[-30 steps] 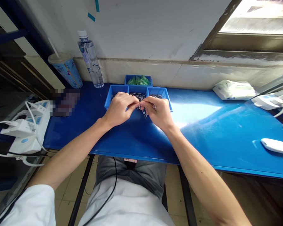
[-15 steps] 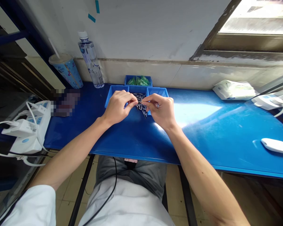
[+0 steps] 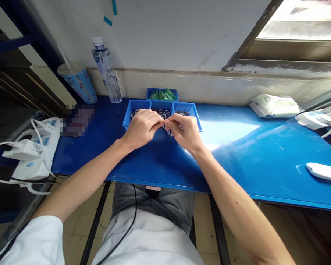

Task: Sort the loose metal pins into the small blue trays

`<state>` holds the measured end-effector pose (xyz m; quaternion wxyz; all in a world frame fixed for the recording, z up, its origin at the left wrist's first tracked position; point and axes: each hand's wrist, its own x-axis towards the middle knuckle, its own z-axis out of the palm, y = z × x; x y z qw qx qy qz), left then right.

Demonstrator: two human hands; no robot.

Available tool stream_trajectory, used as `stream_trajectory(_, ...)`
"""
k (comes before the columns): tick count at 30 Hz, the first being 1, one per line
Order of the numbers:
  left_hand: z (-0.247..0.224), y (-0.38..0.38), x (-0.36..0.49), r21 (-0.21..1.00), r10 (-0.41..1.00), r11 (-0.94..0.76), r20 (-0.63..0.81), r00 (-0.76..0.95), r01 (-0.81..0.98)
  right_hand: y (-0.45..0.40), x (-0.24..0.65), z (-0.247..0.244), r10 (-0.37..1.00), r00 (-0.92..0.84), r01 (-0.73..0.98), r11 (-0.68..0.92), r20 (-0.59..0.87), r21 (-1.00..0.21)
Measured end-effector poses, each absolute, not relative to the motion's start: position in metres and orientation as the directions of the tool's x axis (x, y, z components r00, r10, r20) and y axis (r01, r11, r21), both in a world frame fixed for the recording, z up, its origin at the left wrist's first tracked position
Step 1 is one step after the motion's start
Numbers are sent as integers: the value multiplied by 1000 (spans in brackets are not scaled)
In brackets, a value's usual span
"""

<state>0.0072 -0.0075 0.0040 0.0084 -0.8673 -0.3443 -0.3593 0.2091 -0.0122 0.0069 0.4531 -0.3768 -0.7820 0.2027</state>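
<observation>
My left hand (image 3: 140, 127) and my right hand (image 3: 185, 133) meet fingertip to fingertip in front of a blue divided tray (image 3: 198, 119). Both are closed in a pinch, and whatever sits between the fingertips is too small and covered to name. Thin dark-and-silver metal pieces (image 3: 169, 134) lie in a loose heap just below the fingertips, partly hidden by my right hand. More such pieces show in the tray's left, middle and right compartments. Behind the tray stands a small blue bin (image 3: 148, 96) with green packets (image 3: 165, 95) in it.
At the back left stand a water bottle (image 3: 107, 73) and a patterned cup with a straw (image 3: 81, 84). A white power strip (image 3: 34, 162) with cables is at the left edge. Toward the right lie a soft white pack (image 3: 274, 106) and a white oval object (image 3: 324, 171) on the blue table (image 3: 237, 162).
My hands have drawn together until the fingertips touch; the thin piece seen between them earlier is now covered. My right hand sits slightly lower and more to the left, showing more of the tray.
</observation>
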Motion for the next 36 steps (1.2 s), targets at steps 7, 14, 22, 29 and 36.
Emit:
stream_trajectory(7, 5, -8, 10, 229, 588, -757, 647, 486, 612, -10, 210, 7, 770, -285, 471, 631, 570, -617)
stream_trajectory(14, 16, -9, 5, 257, 613, -726, 662, 431, 638, -8, 216, 11, 750, -240, 483, 643, 616, -595)
stream_trajectory(22, 14, -6, 0, 281, 668, -680, 619, 414, 677, 7, 245, 17, 680, 38, 586, 578, 732, -568)
stream_trajectory(29, 11, -2, -3, 304, 716, -624, 592, 371, 720, 14, 249, 11, 619, 104, 771, 444, 779, -456)
stream_trajectory(36, 6, -2, 1, 250, 692, -660, 569, 444, 708, -13, 270, 16, 718, -126, 651, 581, 685, -489)
